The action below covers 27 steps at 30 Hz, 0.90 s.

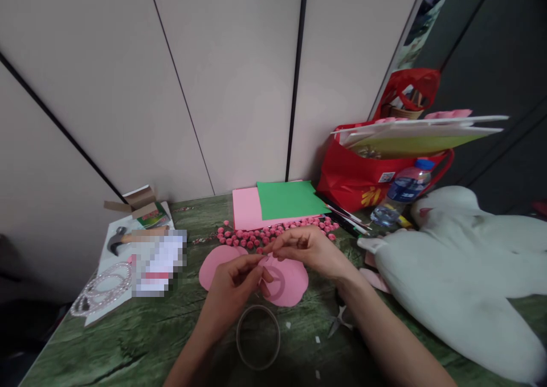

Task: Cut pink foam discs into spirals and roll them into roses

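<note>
Lying nearest, at 6 o'clock from the hands, is a clear round ring point(258, 337) on the green wood-pattern desk point(171, 341). White scraps point(317, 339) beside it, metal scissors point(341, 320) at 4 o'clock, by the right forearm. Left hand point(239, 276) and right hand point(305, 250) meet mid-view, thumbs and fingers of both pinching a small pink piece point(265, 261); its exact shape is hard to tell. It is above rounded pink paper pieces point(293, 290). White plush toy point(461, 261), 3 o'clock. Clear beaded strand point(102, 290), 8 o'clock; wooden-handled hammer point(141, 235), 9 o'clock; opened small box point(151, 213), 10 o'clock. Round pink buds point(252, 239) in a row just past the hands, 12 o'clock; behind them, green sheet point(293, 200) partly over pink sheet point(247, 207). Blue-capped clear bottle point(401, 196), 2 o'clock, in front of red bag point(350, 173) with white boards point(427, 129) sticking out. Pale panelled wall point(239, 79) at the back.
</note>
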Motion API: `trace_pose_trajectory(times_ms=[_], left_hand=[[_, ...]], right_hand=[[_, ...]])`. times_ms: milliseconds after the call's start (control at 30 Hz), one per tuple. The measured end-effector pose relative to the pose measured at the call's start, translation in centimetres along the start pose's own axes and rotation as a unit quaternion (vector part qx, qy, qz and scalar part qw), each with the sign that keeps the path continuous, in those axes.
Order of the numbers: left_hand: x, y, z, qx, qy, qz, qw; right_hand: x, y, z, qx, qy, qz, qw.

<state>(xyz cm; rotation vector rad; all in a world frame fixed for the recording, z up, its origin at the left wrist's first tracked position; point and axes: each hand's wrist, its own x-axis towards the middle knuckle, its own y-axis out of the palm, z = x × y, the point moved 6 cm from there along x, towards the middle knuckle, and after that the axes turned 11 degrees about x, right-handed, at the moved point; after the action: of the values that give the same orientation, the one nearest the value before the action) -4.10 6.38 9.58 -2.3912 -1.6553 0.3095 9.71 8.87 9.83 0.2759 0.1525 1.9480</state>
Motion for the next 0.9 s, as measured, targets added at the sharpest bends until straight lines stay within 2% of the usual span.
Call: trace_pose_trajectory(times_ms=[267, 400, 667, 900], left_hand=[[-0.1, 0.5, -0.5, -0.001, 0.013, 0.021, 1.000], [-0.1, 0.4, -0.4, 0.001, 0.016, 0.014, 1.000], [-0.2, -0.2, 0.0, -0.013, 0.002, -0.008, 1.000], [-0.2, 0.1, -0.2, 0.017, 0.022, 0.003, 1.000]], right_hand=[[0.1, -0.1, -0.9, 0.012, -0.005, -0.008, 1.000], [0.2, -0.3, -0.9, 0.020, -0.012, -0.021, 1.000], [0.0, 0.0, 0.0, -0.006, -0.005, 0.005, 1.000], [0.1, -0.2, -0.8, 0.015, 0.001, -0.020, 1.000]])
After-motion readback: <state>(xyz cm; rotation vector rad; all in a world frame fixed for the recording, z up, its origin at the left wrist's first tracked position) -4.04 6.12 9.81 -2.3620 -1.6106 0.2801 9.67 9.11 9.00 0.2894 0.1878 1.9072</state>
